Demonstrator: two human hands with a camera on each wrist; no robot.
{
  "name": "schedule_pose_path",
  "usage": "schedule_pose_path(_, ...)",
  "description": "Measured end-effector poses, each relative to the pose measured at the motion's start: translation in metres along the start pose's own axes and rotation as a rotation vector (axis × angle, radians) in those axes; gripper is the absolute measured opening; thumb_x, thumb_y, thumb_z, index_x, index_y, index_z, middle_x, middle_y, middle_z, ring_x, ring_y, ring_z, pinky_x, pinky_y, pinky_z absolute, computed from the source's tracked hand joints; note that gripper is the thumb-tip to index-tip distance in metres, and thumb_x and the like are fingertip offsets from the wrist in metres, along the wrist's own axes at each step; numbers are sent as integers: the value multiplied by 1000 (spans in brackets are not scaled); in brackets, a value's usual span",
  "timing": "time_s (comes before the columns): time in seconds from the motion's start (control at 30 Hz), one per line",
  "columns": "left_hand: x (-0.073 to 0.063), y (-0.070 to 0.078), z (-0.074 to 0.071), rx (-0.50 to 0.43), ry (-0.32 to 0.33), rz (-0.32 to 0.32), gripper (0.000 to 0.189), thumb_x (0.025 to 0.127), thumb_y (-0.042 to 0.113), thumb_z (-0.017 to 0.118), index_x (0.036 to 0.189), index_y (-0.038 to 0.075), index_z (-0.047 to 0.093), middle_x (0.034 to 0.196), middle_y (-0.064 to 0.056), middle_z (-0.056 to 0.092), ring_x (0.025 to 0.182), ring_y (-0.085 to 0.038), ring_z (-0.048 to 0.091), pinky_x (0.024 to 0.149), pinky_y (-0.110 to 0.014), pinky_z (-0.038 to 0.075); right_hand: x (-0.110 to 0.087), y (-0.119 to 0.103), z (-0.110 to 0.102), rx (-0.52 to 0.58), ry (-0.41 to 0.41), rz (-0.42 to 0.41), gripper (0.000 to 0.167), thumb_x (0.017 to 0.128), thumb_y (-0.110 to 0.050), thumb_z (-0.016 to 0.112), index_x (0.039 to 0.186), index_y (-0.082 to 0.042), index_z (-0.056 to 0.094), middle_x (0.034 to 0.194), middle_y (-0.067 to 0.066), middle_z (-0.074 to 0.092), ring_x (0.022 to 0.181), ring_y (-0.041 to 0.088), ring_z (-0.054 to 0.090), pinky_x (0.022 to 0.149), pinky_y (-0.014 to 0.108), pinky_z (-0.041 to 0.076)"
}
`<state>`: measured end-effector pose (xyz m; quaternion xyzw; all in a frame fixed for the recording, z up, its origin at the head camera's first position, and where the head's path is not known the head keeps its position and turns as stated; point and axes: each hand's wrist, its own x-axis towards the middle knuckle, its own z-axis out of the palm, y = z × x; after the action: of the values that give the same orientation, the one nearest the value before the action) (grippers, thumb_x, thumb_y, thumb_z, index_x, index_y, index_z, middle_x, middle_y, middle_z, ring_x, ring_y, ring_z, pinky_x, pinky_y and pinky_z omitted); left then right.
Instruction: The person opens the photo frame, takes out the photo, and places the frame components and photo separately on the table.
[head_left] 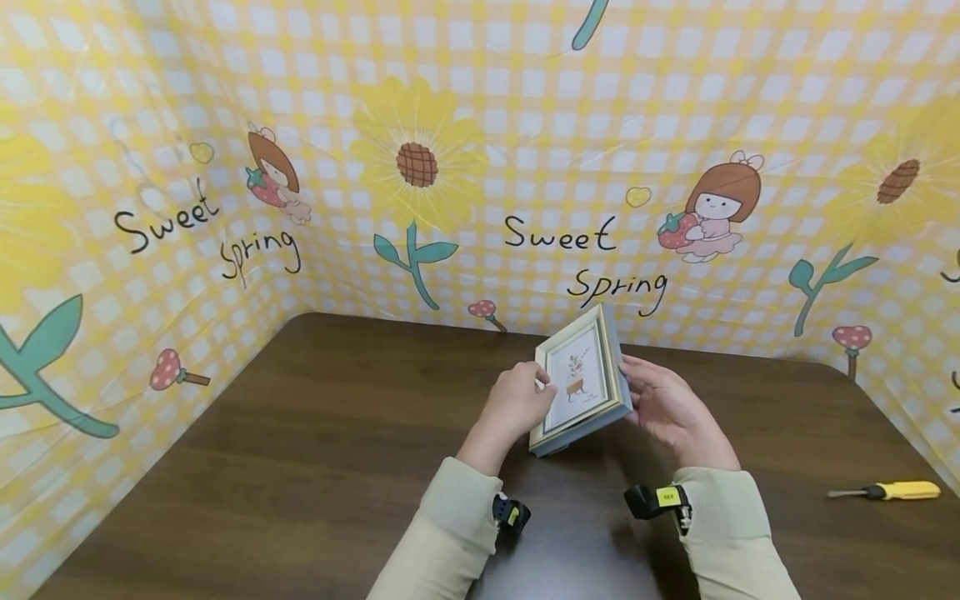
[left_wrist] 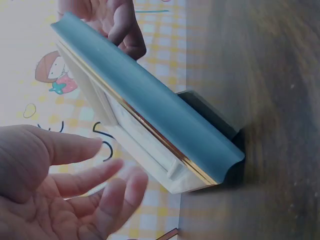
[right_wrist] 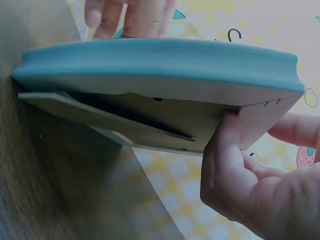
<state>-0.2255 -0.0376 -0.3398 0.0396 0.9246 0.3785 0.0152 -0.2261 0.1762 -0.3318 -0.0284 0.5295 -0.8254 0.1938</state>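
Observation:
A picture frame [head_left: 576,379] with pale blue-green sides and a gold inner line stands tilted on the table, showing a print of a potted plant. Its stand leg [right_wrist: 100,117] juts out from the brown back. My right hand [head_left: 671,408] holds the frame by its right side, fingertips against the back panel in the right wrist view [right_wrist: 250,170]. In front of the picture is my left hand [head_left: 517,408], fingers spread and loosely bent. The left wrist view shows those fingers [left_wrist: 112,192] near the frame's front, with nothing held.
A screwdriver [head_left: 885,491] with a yellow handle lies at the right of the dark wooden table [head_left: 300,467]. Behind the table hangs a yellow checked cloth [head_left: 525,150] printed with flowers and lettering. Black camera straps are on both wrists.

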Motion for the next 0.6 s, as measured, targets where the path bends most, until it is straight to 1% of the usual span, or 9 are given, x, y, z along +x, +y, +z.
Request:
schedule_pose_path(0.13,-1,2,0,-67,35,20,17,98,22,61,105,8,66,99,-9,69,85,-20,63,75,-33,52,1,1,2,35,1,11,23,107,-20,44,105,-17,67,102,-2,67,93,9,64,77,25,56)
schedule_pose_path(0.23,-1,0,1,-127,69,62,18,98,24,60,105,8,66,99,-9,69,88,-21,64,78,-36,52,2,2,2,34,-2,21,22,108,-25,42,111,-18,63,107,-2,65,97,9,63,80,25,56)
schedule_pose_path(0.3,-1,-1,1,-160,89,92,20,99,25,59,106,7,66,100,-10,69,90,-23,64,80,-39,52,1,2,3,31,-5,25,22,108,-28,41,121,-17,56,111,-3,64,100,8,62,81,24,55)
schedule_pose_path(0.33,0,-1,2,-171,100,108,21,99,25,58,106,7,66,101,-10,69,91,-23,64,81,-39,52,1,2,4,34,-11,26,26,108,-30,41,127,-16,51,114,-2,62,102,9,61,83,24,55)
schedule_pose_path(0.4,0,0,1,-194,113,129,21,99,24,57,106,6,67,101,-10,69,93,-24,64,83,-40,52,1,1,6,54,-21,29,39,107,-33,40,141,-14,39,117,-2,59,103,9,61,84,25,54)
schedule_pose_path(0.47,0,1,1,-216,105,131,23,100,24,56,108,5,68,102,-10,69,93,-24,64,84,-40,52,0,0,8,71,-46,29,53,108,-37,38,152,-12,23,120,0,56,104,10,62,85,25,54)
schedule_pose_path(0.53,-1,3,1,-238,87,123,26,101,26,55,110,5,68,102,-10,69,93,-23,64,83,-39,52,1,-1,8,101,-69,30,60,107,-40,36,155,-11,14,120,1,55,103,12,63,85,26,55)
schedule_pose_path(0.6,-2,6,0,-259,59,106,31,102,32,54,112,6,67,103,-9,69,92,-21,63,82,-37,53,1,-2,9,130,-89,30,60,107,-41,35,154,-10,14,119,3,56,102,13,64,84,26,55)
